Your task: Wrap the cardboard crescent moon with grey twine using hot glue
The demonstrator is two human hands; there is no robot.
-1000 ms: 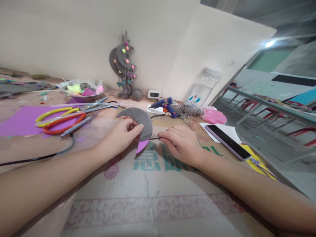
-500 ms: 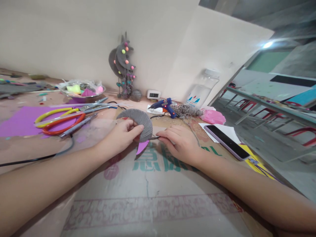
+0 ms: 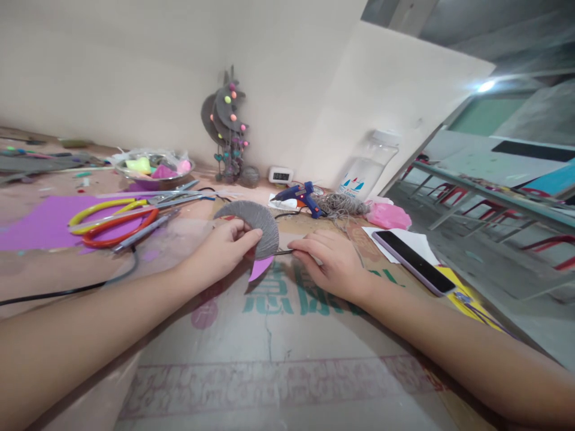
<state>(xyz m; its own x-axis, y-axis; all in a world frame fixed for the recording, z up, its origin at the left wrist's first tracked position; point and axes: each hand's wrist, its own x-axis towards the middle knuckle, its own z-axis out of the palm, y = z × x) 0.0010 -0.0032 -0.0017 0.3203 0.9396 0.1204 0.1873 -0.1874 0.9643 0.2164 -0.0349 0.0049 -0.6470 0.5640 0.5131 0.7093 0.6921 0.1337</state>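
Observation:
Between thumb and fingers, my left hand [image 3: 232, 246] pinches a crescent moon [image 3: 265, 224] wrapped in grey yarn. The crescent's lower tip [image 3: 259, 268] is bare purple. My right hand [image 3: 330, 260] is closed on a taut length of grey yarn [image 3: 283, 252] that runs from the crescent's right edge near the purple tip. Both hands are held over a printed cardboard sheet [image 3: 278, 335]. Behind them, a blue glue gun [image 3: 299, 196] lies beside a loose heap of grey yarn [image 3: 344, 205].
Scissors with yellow and red handles [image 3: 119, 221] lie on purple sheet [image 3: 31, 221] at left, near a metal bowl [image 3: 155, 176]. A moon ornament [image 3: 229, 120] stands by the wall. A water bottle [image 3: 371, 164], pink plastic bag [image 3: 390, 215] and phone [image 3: 413, 262] are on the right.
The view has shifted slightly, so everything sits a little lower and to the right. Both hands keep their hold on the crescent and the yarn.

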